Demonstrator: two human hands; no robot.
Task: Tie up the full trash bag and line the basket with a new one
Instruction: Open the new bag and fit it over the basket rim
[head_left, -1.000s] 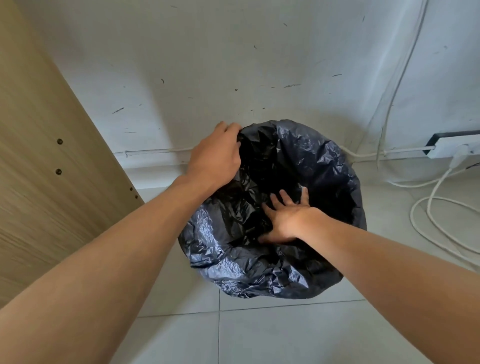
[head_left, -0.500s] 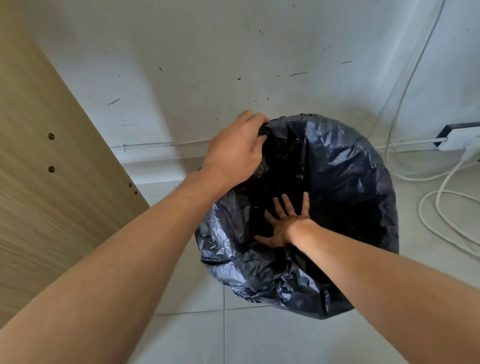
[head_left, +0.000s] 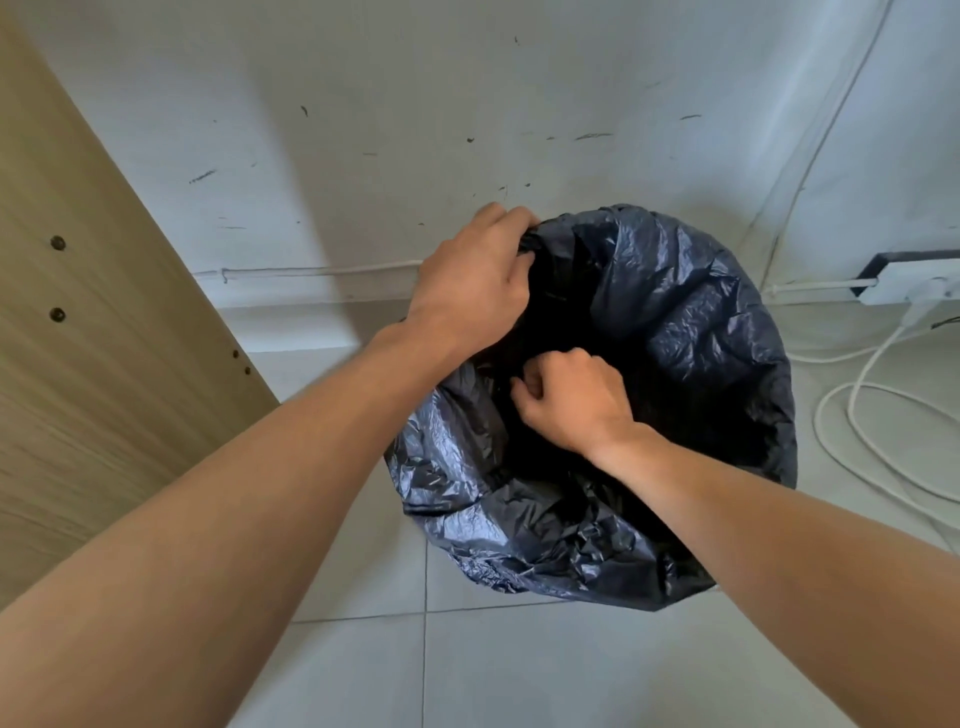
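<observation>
A black trash bag is draped over a basket on the tiled floor, its plastic covering the rim so that the basket itself is hidden. My left hand grips the bag's edge at the far left of the rim, fingers curled over the plastic. Inside the bag's mouth, my right hand has its fingers curled; whether it holds plastic I cannot tell, since the inside is too dark.
A wooden cabinet panel stands at the left. The white wall is close behind the basket. White cables loop on the floor at the right, below a power strip.
My right hand, spread flat inside the bag before, has curled its fingers. The left hand keeps its grip on the far rim. The view has moved closer to the bag.
</observation>
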